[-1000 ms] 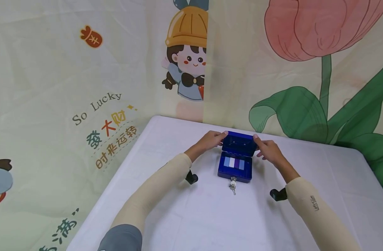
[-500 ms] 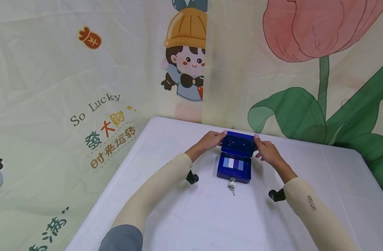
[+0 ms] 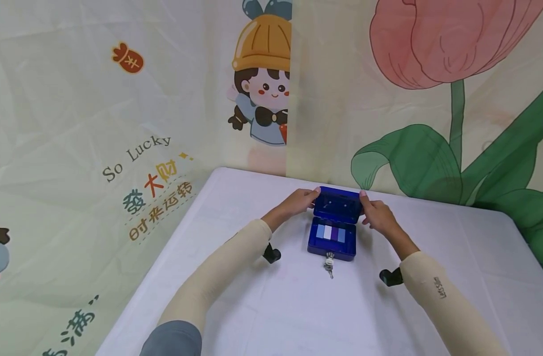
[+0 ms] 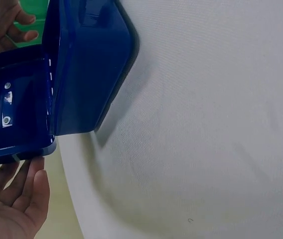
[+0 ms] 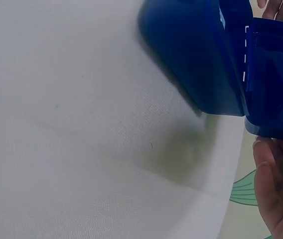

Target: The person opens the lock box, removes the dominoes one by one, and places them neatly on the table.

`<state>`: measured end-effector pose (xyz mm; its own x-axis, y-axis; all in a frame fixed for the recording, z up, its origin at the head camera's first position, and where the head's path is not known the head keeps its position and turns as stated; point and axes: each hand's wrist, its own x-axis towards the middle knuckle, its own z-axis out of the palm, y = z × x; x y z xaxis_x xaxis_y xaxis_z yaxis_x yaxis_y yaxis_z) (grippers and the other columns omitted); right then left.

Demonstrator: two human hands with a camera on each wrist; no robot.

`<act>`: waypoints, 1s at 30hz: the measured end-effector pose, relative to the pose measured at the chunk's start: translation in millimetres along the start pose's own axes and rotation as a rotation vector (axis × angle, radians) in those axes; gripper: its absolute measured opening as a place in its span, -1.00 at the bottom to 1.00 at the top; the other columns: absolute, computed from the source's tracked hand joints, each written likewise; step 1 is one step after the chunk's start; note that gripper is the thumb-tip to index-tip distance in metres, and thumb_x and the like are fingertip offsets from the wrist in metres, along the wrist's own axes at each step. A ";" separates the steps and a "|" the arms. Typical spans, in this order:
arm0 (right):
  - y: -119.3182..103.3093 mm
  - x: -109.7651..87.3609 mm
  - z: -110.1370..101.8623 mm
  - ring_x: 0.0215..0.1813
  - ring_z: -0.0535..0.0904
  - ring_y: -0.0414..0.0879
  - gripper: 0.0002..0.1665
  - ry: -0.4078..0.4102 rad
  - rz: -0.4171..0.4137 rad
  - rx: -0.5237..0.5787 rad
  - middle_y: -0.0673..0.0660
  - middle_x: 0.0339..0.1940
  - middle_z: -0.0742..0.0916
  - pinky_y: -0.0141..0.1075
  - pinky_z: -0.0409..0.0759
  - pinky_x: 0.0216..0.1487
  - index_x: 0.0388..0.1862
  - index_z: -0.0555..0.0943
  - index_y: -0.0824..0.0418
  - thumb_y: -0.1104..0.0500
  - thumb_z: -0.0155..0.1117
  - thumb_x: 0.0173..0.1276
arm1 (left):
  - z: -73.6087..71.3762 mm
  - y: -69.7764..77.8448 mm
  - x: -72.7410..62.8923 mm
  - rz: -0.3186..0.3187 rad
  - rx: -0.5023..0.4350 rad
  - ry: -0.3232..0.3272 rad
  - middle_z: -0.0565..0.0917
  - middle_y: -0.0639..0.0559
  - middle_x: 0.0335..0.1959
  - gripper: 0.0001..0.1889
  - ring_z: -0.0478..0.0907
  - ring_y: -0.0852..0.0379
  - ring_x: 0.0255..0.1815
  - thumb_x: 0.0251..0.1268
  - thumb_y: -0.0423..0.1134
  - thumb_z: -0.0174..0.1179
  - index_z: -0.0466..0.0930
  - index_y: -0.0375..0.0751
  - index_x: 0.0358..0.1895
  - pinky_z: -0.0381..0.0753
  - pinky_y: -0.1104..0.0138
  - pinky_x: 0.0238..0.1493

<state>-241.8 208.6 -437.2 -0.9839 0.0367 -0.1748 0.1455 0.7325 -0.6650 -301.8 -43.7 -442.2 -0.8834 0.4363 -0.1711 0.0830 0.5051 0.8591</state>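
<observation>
Here my left hand [image 3: 300,200] and right hand [image 3: 380,213] hold the raised lid [image 3: 337,210] of the blue cash box [image 3: 317,246], near the far edge of the surface [image 3: 271,316]; an even grip should spare the hinge [image 4: 50,102].

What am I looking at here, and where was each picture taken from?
There's no robot here. A person's bare left hand and right hand hold up the lid of a blue box, one hand at each side. The wide picture comes from a camera worn on the head, looking forward and down; the two close ones come from cameras worn on the wrists, so the same box appears turned sideways. It stands open on a white table, with blue, white and purple strips inside and some keys at its front.
</observation>
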 end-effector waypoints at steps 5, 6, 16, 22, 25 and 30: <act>-1.5 -1.3 -0.7 -0.05 0.70 0.19 0.19 -0.008 0.007 0.001 0.43 0.16 0.67 -0.14 0.65 -0.16 0.23 0.51 0.48 -0.52 -0.59 0.48 | 2.2 -2.3 -1.0 0.020 0.022 -0.005 0.56 -0.19 0.33 -0.28 0.56 -0.12 0.27 0.59 0.26 -0.26 0.37 -0.27 0.45 0.52 0.08 0.28; -1.8 -1.8 -0.7 -0.04 0.69 0.19 0.19 -0.010 0.009 0.002 0.42 0.16 0.67 -0.13 0.65 -0.15 0.24 0.50 0.48 -0.52 -0.59 0.47 | 2.7 -2.8 -1.2 0.024 0.033 -0.004 0.55 -0.19 0.34 -0.28 0.56 -0.11 0.28 0.59 0.26 -0.25 0.37 -0.27 0.45 0.52 0.08 0.29; -1.6 -7.9 -5.9 -0.07 0.70 0.17 0.13 0.002 -0.015 0.013 0.42 0.17 0.67 -0.20 0.64 -0.22 0.24 0.52 0.47 -0.47 -0.57 0.53 | -3.5 -6.2 -7.3 0.020 0.138 -0.023 0.48 -0.18 0.41 -0.20 0.47 -0.10 0.37 0.51 0.35 -0.19 0.28 -0.23 0.51 0.43 0.01 0.36; -1.2 -15.0 -13.8 0.00 0.68 0.19 0.17 0.011 -0.022 -0.025 0.39 0.22 0.65 -0.16 0.63 -0.16 0.35 0.45 0.43 -0.53 -0.55 0.47 | -11.0 -14.8 -17.4 0.023 0.181 -0.080 0.45 -0.20 0.43 -0.13 0.39 -0.12 0.45 0.43 0.35 -0.05 0.17 -0.26 0.55 0.37 0.00 0.42; -0.7 -19.6 -17.8 0.02 0.69 0.20 0.17 0.023 -0.040 -0.086 0.38 0.22 0.66 -0.05 0.62 -0.06 0.36 0.44 0.42 -0.55 -0.52 0.46 | -13.3 -22.4 -22.4 0.049 0.202 -0.127 0.47 -0.17 0.42 -0.11 0.40 -0.10 0.44 0.42 0.32 0.02 0.12 -0.27 0.56 0.37 0.01 0.42; 0.9 -25.8 -21.9 -0.01 0.69 0.19 0.05 0.071 -0.073 -0.138 0.39 0.15 0.69 0.04 0.59 -0.05 0.28 0.51 0.41 -0.49 -0.36 0.51 | -14.8 -31.9 -32.0 0.086 0.227 -0.193 0.44 -0.12 0.44 -0.05 0.38 -0.04 0.46 0.35 0.30 0.12 0.06 -0.26 0.58 0.36 0.05 0.44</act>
<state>-218.5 223.2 -417.4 -0.9969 0.0243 -0.0750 0.0627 0.8214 -0.5669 -283.0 -84.9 -457.0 -0.7663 0.6073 -0.2097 0.2737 0.6038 0.7486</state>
